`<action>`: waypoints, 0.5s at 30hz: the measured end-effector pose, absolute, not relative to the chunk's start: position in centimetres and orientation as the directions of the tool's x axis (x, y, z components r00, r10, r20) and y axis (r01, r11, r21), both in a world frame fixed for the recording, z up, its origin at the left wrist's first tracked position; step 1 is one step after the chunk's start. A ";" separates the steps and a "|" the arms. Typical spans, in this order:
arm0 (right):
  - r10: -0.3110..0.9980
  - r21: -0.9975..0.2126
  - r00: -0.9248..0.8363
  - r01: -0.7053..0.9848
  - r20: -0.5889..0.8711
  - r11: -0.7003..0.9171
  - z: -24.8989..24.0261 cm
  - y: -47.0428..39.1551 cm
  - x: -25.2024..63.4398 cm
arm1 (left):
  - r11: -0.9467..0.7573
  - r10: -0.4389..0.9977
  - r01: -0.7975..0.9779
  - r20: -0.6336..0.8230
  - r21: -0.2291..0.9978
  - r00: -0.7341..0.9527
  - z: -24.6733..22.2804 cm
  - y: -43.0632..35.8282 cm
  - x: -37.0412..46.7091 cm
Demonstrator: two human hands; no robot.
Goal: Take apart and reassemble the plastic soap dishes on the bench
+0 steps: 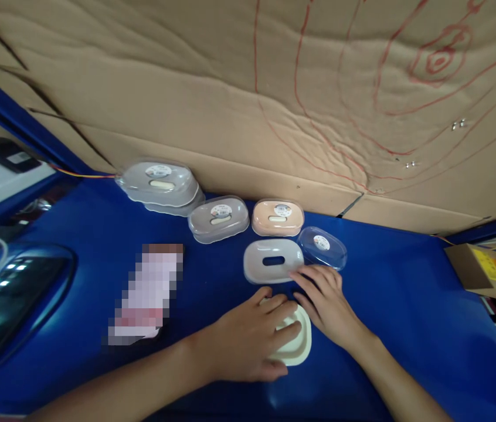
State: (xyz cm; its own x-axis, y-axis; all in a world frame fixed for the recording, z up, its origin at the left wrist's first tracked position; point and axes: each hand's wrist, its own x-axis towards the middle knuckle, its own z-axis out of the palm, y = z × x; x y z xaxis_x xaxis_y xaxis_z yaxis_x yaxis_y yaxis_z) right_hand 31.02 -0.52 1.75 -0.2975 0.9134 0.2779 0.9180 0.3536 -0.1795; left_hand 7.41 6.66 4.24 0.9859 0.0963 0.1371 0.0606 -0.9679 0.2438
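Observation:
My left hand [259, 334] reaches across a cream oval tray [305, 337] with a raised rim. Its fingers lie over the tray and the thumb is at the near edge, gripping it; the hand hides the tray's left part. My right hand [325, 302] has its fingers stretched out, the index fingertip at the right end of a pale grey oval dish [254, 261] with a dark slot in its middle. Just behind that hand lies a clear oval lid [336, 251] with a round white label.
Along the cardboard wall [186, 129] stand a peach soap box [265, 224], a grey soap box [201, 225] and stacked grey soap boxes [136, 179], all under clear lids. A blurred-out phone-like object [146, 293] lies left on the blue table [213, 269]. A cardboard box [472, 266] sits right.

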 end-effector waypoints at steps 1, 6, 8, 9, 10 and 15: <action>0.912 -0.183 -0.277 0.922 0.303 0.341 1.8 -0.5 31.2 | -0.969 0.105 0.068 0.146 0.238 0.984 4.1 6.7 7.4; 0.885 -0.259 -0.244 0.895 0.397 0.363 2.7 -0.9 32.3 | -0.975 0.172 0.127 0.258 0.182 0.951 3.4 7.1 7.2; 0.866 -0.291 -0.253 0.870 0.431 0.398 3.5 -1.3 32.1 | -0.973 0.214 0.174 0.307 0.152 0.927 3.2 7.4 7.2; 0.856 -0.304 -0.269 0.853 0.442 0.424 3.9 -1.5 31.8 | -0.971 0.230 0.196 0.330 0.133 0.916 3.2 7.5 7.2; 0.846 -0.315 -0.292 0.834 0.447 0.454 4.4 -1.7 31.4 | -0.971 0.239 0.213 0.347 0.112 0.907 3.1 7.6 7.2; 0.830 -0.338 -0.436 0.768 0.348 0.544 5.3 -2.3 29.6 | -0.971 0.240 0.234 0.305 0.058 0.922 3.3 8.4 7.2</action>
